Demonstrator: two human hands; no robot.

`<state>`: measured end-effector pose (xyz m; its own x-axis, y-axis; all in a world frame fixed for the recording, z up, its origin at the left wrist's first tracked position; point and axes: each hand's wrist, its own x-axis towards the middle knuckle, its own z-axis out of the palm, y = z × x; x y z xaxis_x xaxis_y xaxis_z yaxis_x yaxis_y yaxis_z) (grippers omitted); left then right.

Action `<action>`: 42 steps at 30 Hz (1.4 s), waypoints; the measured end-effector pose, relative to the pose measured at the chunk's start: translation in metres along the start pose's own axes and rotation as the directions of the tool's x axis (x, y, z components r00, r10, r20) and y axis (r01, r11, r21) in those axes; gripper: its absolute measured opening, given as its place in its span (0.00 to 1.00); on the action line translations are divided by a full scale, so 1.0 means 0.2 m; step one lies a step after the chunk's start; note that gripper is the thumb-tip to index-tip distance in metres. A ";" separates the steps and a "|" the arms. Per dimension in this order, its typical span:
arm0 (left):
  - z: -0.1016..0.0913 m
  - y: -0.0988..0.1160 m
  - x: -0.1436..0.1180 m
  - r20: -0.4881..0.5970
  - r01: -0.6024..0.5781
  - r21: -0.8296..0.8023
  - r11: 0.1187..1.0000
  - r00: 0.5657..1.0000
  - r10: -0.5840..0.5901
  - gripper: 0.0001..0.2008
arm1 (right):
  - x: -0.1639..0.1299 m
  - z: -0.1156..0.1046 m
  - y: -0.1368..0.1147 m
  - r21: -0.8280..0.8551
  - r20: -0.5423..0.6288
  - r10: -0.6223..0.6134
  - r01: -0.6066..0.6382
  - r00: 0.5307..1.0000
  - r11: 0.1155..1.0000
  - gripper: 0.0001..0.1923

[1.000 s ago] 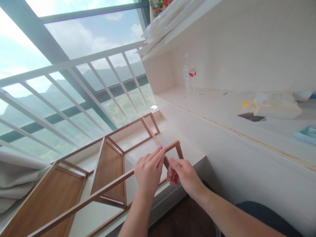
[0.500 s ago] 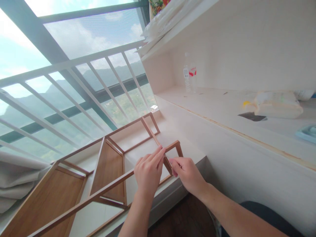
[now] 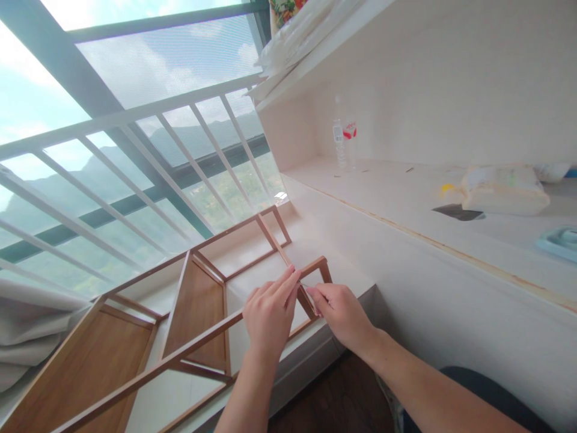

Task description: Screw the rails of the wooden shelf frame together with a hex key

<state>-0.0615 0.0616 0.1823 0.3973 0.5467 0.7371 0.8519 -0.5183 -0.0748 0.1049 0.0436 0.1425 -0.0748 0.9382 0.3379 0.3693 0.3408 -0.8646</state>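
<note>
A brown wooden shelf frame [image 3: 198,346] with slatless panels lies tilted on the white ledge, reaching from the lower left to the middle. My left hand [image 3: 269,316] is closed around its front rail near the end, the fingers pointing at the corner joint. Just to the right, my right hand [image 3: 340,310] pinches a thin metal tool, which looks like a hex key [image 3: 305,285]. The tool's tip meets the frame at the joint beside my left fingertips. Most of the tool is hidden in my right fingers.
A white railing [image 3: 193,141] and window stand behind the frame. On the right, a white shelf [image 3: 383,186] holds clear bottles [image 3: 345,138], a plastic packet [image 3: 505,189] and a light blue object [image 3: 559,242]. A grey curtain [image 3: 36,331] hangs at left.
My right hand has turned slightly at the joint, and the tool now lies a little flatter. My left hand keeps its hold on the frame.
</note>
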 end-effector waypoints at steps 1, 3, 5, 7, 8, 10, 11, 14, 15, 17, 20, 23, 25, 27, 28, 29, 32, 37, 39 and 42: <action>0.00 0.00 0.00 0.004 -0.002 -0.002 1.000 1.000 0.002 0.11 | 0.00 0.00 0.00 -0.006 -0.001 -0.004 0.004 1.000 1.000 0.28; -0.01 0.00 0.00 0.010 -0.007 -0.005 1.000 1.000 0.007 0.11 | -0.01 0.00 0.00 -0.016 -0.009 -0.011 0.011 1.000 1.000 0.27; -0.01 0.00 0.00 0.010 -0.010 -0.005 1.000 1.000 0.010 0.11 | -0.01 0.00 0.00 -0.030 -0.014 -0.016 0.015 1.000 0.999 0.27; -0.01 0.00 0.00 0.006 -0.016 0.000 1.000 1.000 0.016 0.11 | -0.01 0.00 0.01 -0.053 -0.013 -0.029 0.028 0.999 0.998 0.26; -0.01 0.00 0.00 0.003 -0.018 0.001 1.000 1.000 0.018 0.11 | -0.01 0.00 0.01 -0.075 -0.014 -0.042 0.040 0.999 0.996 0.26; -0.01 0.01 0.00 -0.002 -0.020 -0.001 1.000 1.000 0.020 0.11 | -0.01 0.00 0.03 -0.142 -0.022 -0.080 0.076 0.997 0.987 0.25; -0.01 0.01 0.01 -0.002 -0.018 -0.003 1.000 1.000 0.018 0.11 | -0.01 0.00 0.03 -0.183 -0.031 -0.106 0.099 0.994 0.978 0.25; -0.01 0.01 0.01 0.006 -0.010 -0.009 1.000 1.000 0.010 0.11 | -0.01 0.00 0.04 -0.292 -0.050 -0.194 0.172 0.980 0.941 0.25; -0.01 0.01 0.01 0.006 -0.008 -0.011 1.000 1.000 0.008 0.12 | -0.01 0.00 0.05 -0.316 -0.052 -0.219 0.192 0.974 0.929 0.25; -0.01 0.01 0.01 -0.004 -0.007 -0.012 1.000 1.000 0.007 0.12 | 0.00 0.01 0.05 -0.349 -0.051 -0.254 0.221 0.966 0.911 0.25; -0.01 0.01 0.02 -0.011 -0.013 -0.012 1.000 1.000 0.013 0.12 | 0.02 0.02 0.05 -0.387 -0.046 -0.285 0.246 0.957 0.888 0.26; 0.00 0.00 0.02 0.004 -0.019 -0.014 1.000 1.000 0.019 0.12 | 0.03 0.02 0.05 -0.411 -0.046 -0.307 0.262 0.951 0.873 0.26; 0.00 0.00 0.02 0.016 -0.023 -0.021 1.000 1.000 0.023 0.12 | 0.03 0.03 0.05 -0.414 -0.043 -0.309 0.265 0.950 0.871 0.25; -0.01 0.00 0.02 0.025 -0.023 -0.027 0.999 0.999 0.024 0.12 | 0.03 0.02 0.05 -0.412 -0.034 -0.303 0.262 0.953 0.873 0.24; -0.01 0.00 0.02 0.027 -0.022 -0.028 0.999 0.999 0.022 0.12 | 0.03 0.02 0.05 -0.411 -0.027 -0.296 0.260 0.955 0.874 0.24; -0.01 0.00 0.02 0.027 -0.019 -0.026 0.999 0.999 0.020 0.12 | 0.03 0.02 0.04 -0.409 -0.016 -0.290 0.258 0.957 0.875 0.24; -0.02 0.01 0.03 0.024 -0.016 -0.020 1.000 1.000 0.017 0.13 | 0.03 0.02 0.03 -0.401 0.024 -0.264 0.251 0.964 0.881 0.24; -0.02 0.01 0.03 0.007 -0.027 -0.021 0.999 1.000 0.027 0.13 | 0.04 0.02 0.01 -0.382 0.046 -0.242 0.241 0.969 0.892 0.27; -0.02 0.01 0.03 0.015 -0.026 -0.024 0.999 1.000 0.027 0.13 | 0.04 0.01 0.00 -0.369 0.047 -0.245 0.245 0.968 0.897 0.28; -0.02 0.01 0.03 0.019 -0.023 -0.026 0.999 1.000 0.023 0.13 | 0.04 0.01 -0.02 -0.353 0.046 -0.242 0.243 0.969 0.904 0.29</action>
<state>-0.0596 0.0610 0.1887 0.4234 0.5471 0.7221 0.8335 -0.5475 -0.0740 0.1012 0.0506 0.1480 -0.2048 0.8294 0.5197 0.6426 0.5145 -0.5678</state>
